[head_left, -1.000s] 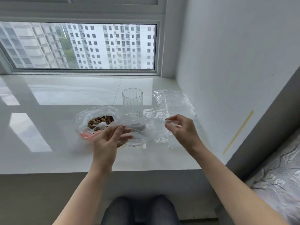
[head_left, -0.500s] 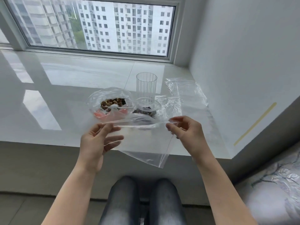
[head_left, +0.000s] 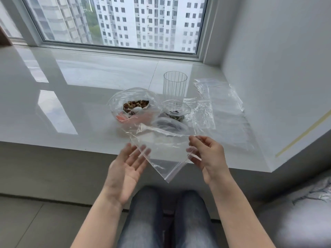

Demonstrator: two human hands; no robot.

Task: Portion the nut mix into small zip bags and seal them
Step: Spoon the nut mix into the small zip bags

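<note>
An empty clear zip bag (head_left: 161,154) hangs in the air in front of the white sill, one corner pointing down. My right hand (head_left: 207,156) pinches its right edge between thumb and fingers. Palm up with straight fingers, my left hand (head_left: 127,169) lies under the bag's left side, fingertips behind the plastic. On the sill a larger clear bag (head_left: 132,106) lies open with the brown nut mix (head_left: 135,104) and a white scoop inside. A small bag with dark nuts (head_left: 176,116) lies to its right.
A ribbed clear glass (head_left: 175,86) stands upright behind the bags. More flat clear bags (head_left: 222,108) lie spread at the right near the wall. The sill's front edge (head_left: 89,148) runs just beyond my hands; my knees are below.
My left hand let go of the bag's top edge and turned palm up beneath it. The bag now hangs from my right hand alone and has come nearer to me, off the sill.
</note>
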